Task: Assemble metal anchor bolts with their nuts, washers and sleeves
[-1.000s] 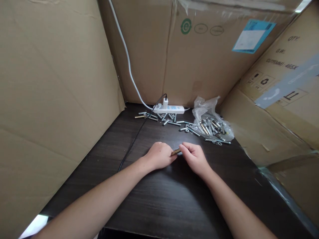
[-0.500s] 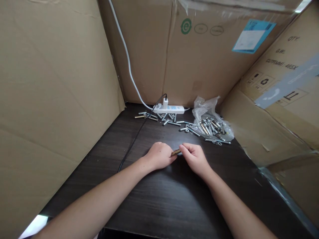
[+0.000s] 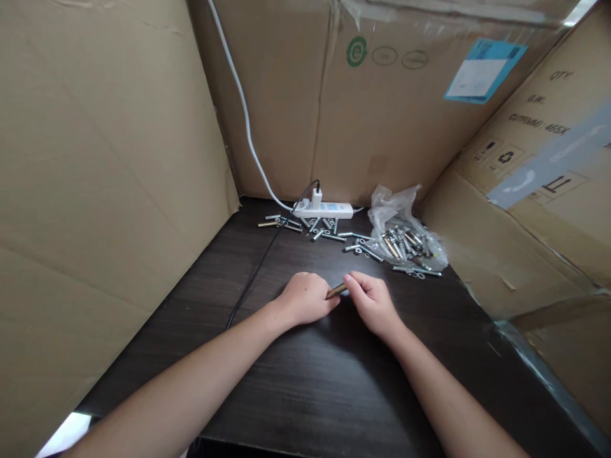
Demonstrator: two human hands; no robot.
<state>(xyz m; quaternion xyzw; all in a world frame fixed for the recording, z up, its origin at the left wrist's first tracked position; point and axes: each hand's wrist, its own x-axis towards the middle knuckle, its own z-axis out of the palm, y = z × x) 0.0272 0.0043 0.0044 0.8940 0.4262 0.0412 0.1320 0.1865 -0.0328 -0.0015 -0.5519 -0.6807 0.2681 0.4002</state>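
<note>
Between my two hands is a brass-coloured expansion bolt, tilted with its right end higher. My left hand is closed around its lower left end. The fingers of my right hand pinch the other end, and only the middle of the bolt shows. Beyond the hands, loose bolts, sleeves and washers lie scattered on the dark table. A clear plastic bag at the back right holds several more expansion bolts.
A white power strip with a plugged-in charger lies along the back. Its white cable runs up, and a black cable crosses the table on the left. Cardboard boxes wall in the left, back and right.
The bolt has turned slightly between my fingers, and its surface catches the light differently. Both hands stay in nearly the same place.
</note>
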